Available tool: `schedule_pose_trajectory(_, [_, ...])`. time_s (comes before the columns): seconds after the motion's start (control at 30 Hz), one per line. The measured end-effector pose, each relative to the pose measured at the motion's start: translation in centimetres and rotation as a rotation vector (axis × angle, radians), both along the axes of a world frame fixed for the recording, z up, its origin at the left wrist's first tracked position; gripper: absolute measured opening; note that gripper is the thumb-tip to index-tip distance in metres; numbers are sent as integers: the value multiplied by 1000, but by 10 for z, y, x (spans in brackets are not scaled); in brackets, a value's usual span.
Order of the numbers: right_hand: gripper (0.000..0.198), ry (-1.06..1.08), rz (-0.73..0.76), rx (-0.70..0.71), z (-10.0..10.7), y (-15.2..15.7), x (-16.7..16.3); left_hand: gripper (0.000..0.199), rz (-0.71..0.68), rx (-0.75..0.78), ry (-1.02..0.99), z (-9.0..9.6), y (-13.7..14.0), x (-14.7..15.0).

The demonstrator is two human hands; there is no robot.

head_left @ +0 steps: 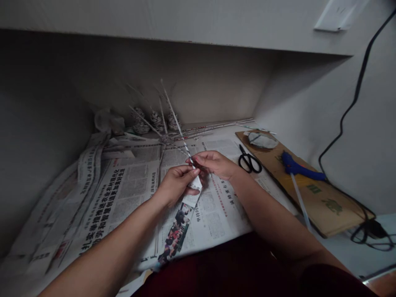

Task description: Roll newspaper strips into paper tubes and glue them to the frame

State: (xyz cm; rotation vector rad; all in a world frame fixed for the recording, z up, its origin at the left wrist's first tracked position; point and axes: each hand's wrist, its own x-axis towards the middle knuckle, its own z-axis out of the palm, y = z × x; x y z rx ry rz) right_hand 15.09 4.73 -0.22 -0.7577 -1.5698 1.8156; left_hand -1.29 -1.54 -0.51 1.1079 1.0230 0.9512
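One slim paper rod (175, 113) rises at a slant from between the two hands, over the middle of the table; its upper end points up and away, and its lower end meets a loose paper strip (193, 198). The left hand (177, 183) is nearly closed, thumb and fingers pinching the paper where rod and strip join. The right hand (215, 163) sits just beyond it, fingers curled and thumb against the index finger, at the rod's lower part; its other fingertips are partly hidden. Below the hands, the strip meets a colour-photo band (176, 237); whether they are one piece, I cannot tell.

Newspaper (216, 198) lies under all this. Behind the hands, several rods spread from a small hub (167, 139), and more rods (222, 125) lie along the back wall. Three coiled paper forms (157, 120) stand there side by side, their insides out of sight. Left of them is a crumpled pale bag (109, 120); its contents cannot be made out.

Black-handled scissors (249, 161) lie near the right hand. Beside them, a cardboard sheet (321, 210) bears a pale lump (262, 140) and a blue glue gun (301, 168), with a white stick (300, 198) projecting from it. A black cord (355, 99) hangs at the far right.
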Motion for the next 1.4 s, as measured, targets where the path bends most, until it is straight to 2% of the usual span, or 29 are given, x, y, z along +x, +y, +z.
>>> schedule_pose_trajectory(0.17, [35,28,5,0,1,-1,-1,32,-80,12,89,-2,-1,0])
schedule_pose_trajectory(0.47, [33,39,-50,-39,0,-2,-5,31,-95,-43,29,-5,-5,4])
schedule_pose_trajectory(0.53, [33,16,-92,-19,-3,0,-7,34,-32,-4,6,-4,-2,2])
schedule_pose_trajectory(0.67, [25,-92,-240,124,-6,2,-8,39,242,98,-28,-3,8,-4])
schedule_pose_trajectory(0.77, [19,-225,-140,165,-5,0,-8,42,385,162,26,-4,15,-9])
schedule_pose_trajectory(0.83, [25,-257,-50,166,-5,-3,-10,43,439,194,65,-6,18,-12])
schedule_pose_trajectory(0.9, [25,-252,-77,205,-7,-5,-14,44,479,210,90,-7,20,-13])
schedule_pose_trajectory(0.97, [19,-269,-182,285,-10,-7,-20,43,494,214,112,-7,21,-14])
schedule_pose_trajectory(1.07, [21,-371,-319,487,-13,-11,-26,41,499,222,115,-8,21,-13])
schedule_pose_trajectory(1.17, [25,-456,-347,678,-12,-13,-24,42,520,206,80,-8,22,-13])
schedule_pose_trajectory(1.23, [24,-477,-318,706,-10,-13,-20,44,533,180,59,-8,23,-14])
schedule_pose_trajectory(1.4, [22,-441,-265,611,-7,-10,-15,48,531,165,16,-4,23,-15])
